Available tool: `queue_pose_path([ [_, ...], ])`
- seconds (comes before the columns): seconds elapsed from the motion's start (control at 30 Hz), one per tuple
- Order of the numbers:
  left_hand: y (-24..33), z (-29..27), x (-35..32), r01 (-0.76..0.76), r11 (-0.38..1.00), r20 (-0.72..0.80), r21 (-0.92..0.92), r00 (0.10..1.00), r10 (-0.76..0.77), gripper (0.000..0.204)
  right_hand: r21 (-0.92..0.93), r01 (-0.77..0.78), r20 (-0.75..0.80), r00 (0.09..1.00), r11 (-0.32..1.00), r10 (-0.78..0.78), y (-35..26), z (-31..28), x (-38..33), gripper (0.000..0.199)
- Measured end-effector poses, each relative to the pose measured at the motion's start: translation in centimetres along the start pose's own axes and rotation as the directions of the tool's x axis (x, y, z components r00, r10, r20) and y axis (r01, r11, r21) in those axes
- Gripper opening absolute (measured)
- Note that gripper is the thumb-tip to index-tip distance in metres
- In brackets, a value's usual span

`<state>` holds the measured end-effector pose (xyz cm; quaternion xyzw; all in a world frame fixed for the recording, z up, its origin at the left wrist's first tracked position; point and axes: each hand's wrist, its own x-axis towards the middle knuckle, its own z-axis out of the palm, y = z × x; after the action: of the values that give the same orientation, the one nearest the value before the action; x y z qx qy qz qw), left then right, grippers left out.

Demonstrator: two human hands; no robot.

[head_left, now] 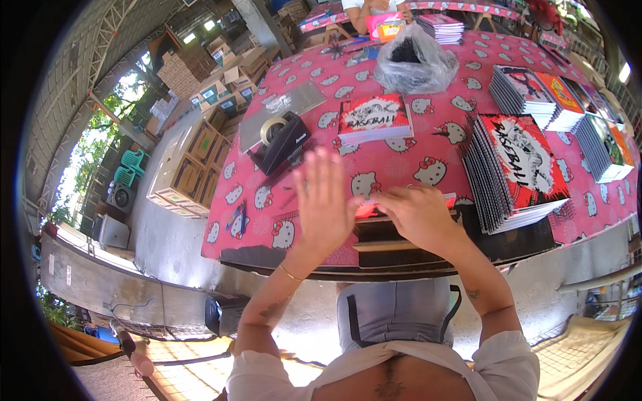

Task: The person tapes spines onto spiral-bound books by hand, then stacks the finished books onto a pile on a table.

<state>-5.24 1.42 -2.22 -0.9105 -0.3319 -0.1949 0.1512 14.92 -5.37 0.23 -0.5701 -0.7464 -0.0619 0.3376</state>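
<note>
My left hand (324,200) is raised over the near part of the table, its fingers stretched out and holding nothing. My right hand (424,217) bends its fingers over a thin red notebook (368,210), mostly hidden beneath it. That notebook lies against a brown-and-black board piece (384,246) at the table's near edge. Ahead of my hands is a small stack of red, white and black notebooks (376,119). To the right of my right hand stands a taller stack of spiral-bound notebooks (515,167). A black tape dispenser (282,144) sits beyond my left hand.
The table wears a pink cat-patterned cover (431,170). A clear plastic bag (416,63) with black contents sits farther back. More notebook stacks (525,92) line the right side. Across the table is another person (374,10). Cardboard boxes (190,167) stand on the left floor.
</note>
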Motion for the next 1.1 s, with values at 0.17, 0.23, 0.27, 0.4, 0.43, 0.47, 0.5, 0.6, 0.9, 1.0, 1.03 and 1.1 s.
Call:
queue_pose_path([
  [0.17, 0.1, 0.6, 0.3, -0.135, 0.991, 0.071, 0.007, 0.988, 0.134, 0.093, -0.046, -0.046, -0.095, 0.995, 0.998, 0.041, 1.4, -2.1, -1.7, 0.019],
  [0.23, 0.1, -0.3, 1.3, -0.013, 0.996, -0.058, 0.088, 0.998, 0.018, 0.095, -0.006, -0.008, -0.02, 1.0, 1.0, 0.008, 2.2, -2.1, -2.3, 0.019],
  [0.27, 0.7, -0.1, 0.7, -0.07, 0.996, 0.052, 0.059, 0.996, 0.067, 0.094, -0.009, -0.01, -0.018, 1.0, 1.0, 0.01, 2.3, -2.0, -2.4, 0.019],
  [0.4, 1.1, 0.0, 1.4, -0.17, 0.985, 0.143, 0.03, 0.976, 0.164, 0.092, 0.033, -0.066, 0.016, 0.998, 0.997, 0.066, 2.3, -2.1, -1.9, 0.02],
  [0.43, 0.6, 0.0, 2.5, -0.152, 0.986, 0.025, 0.063, 0.988, 0.151, 0.093, 0.045, -0.062, 0.036, 0.998, 0.997, 0.06, 2.1, -2.1, -1.6, 0.02],
  [0.47, 0.2, 0.0, 3.3, -0.125, 0.989, -0.08, 0.083, 0.988, 0.132, 0.094, 0.062, -0.064, 0.072, 0.996, 0.996, 0.059, 1.9, -2.0, -1.7, 0.019],
  [0.5, -0.7, 0.1, 5.3, -0.089, 0.986, -0.129, 0.144, 0.986, 0.108, 0.096, 0.028, -0.059, 0.086, 0.995, 0.998, 0.057, 2.0, -2.0, -1.6, 0.021],
  [0.6, 2.9, 0.3, 0.0, -0.271, 0.96, 0.243, -0.072, 0.929, 0.28, 0.085, 0.057, -0.064, -0.004, 0.998, 0.996, 0.064, 2.5, -1.4, -2.1, 0.021],
  [0.9, 5.2, 1.6, -3.8, -0.312, 0.908, -0.069, -0.282, 0.95, 0.305, 0.072, 0.279, -0.164, -0.191, 0.956, 0.946, 0.222, 2.7, -4.7, -4.7, 0.075],
  [1.0, 3.2, -0.5, 2.7, -0.2, 0.921, -0.231, -0.335, 0.965, 0.126, 0.056, 0.939, -0.175, 0.049, 0.919, 0.297, 0.39, 5.2, -0.3, -6.9, 0.059],
  [1.03, 2.0, -1.2, 4.3, -0.221, 0.894, -0.128, -0.391, 0.974, 0.186, 0.041, 0.929, -0.229, 0.095, 0.906, 0.29, 0.412, 6.1, 1.9, -7.9, 0.041],
  [1.1, 1.3, -1.0, 4.2, -0.257, 0.883, -0.146, -0.392, 0.965, 0.217, 0.035, 0.925, -0.209, 0.062, 0.906, 0.317, 0.418, 5.5, 2.6, -7.7, 0.033],
])
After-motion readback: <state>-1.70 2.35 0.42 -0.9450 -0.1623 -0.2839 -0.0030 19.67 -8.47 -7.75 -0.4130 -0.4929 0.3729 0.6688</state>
